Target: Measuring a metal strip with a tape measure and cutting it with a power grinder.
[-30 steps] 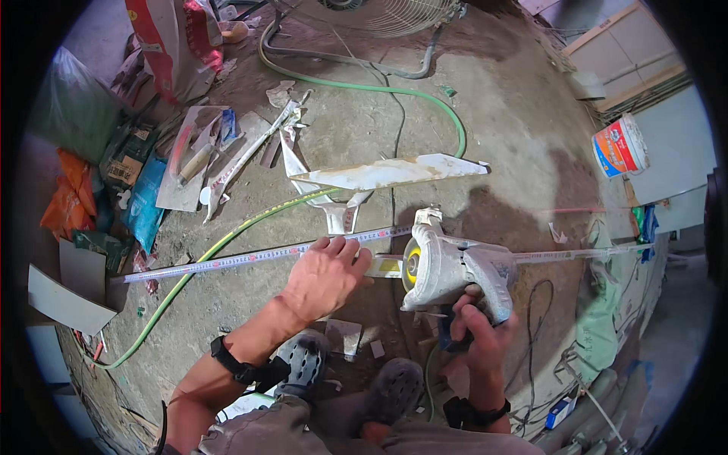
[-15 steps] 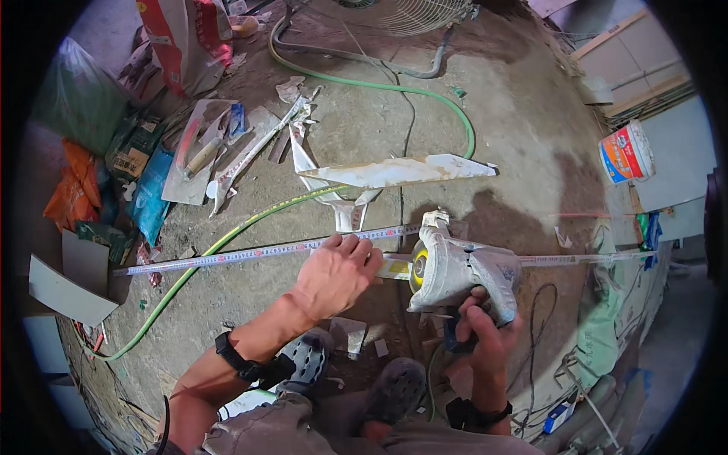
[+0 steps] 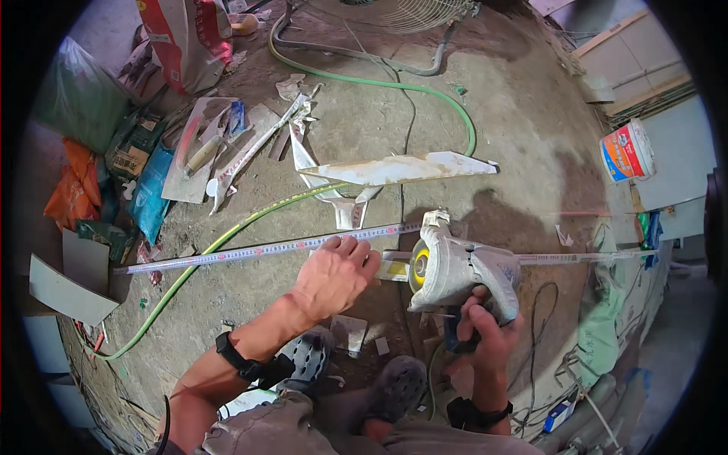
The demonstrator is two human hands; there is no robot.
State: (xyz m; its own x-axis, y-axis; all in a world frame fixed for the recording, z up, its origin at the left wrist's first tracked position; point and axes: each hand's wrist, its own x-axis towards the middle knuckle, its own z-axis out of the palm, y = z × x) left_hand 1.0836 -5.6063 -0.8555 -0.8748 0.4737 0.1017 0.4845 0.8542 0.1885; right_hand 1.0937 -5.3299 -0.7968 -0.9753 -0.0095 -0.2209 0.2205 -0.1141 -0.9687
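My right hand (image 3: 491, 334) grips an angle grinder (image 3: 474, 273) from below, its fingers curled at the handle. Grey-white padding wraps the grinder's body. Its round disc (image 3: 419, 265) has a yellow centre and faces my left hand. My left hand (image 3: 332, 279) is closed, knuckles up, at the left end of a small flat white-and-yellow piece (image 3: 394, 267). That piece reaches to the disc, and its left end is hidden by my fingers. Just beyond my left knuckles, a white tape measure blade (image 3: 258, 250) stretches across the floor.
Beyond my hands lies a long white board offcut (image 3: 409, 170). A green hose (image 3: 379, 86) curves past a fan (image 3: 425, 15). Bags and scraps crowd the left; a white bucket (image 3: 627, 150) stands at right. My clogs (image 3: 398, 387) are close below the grinder.
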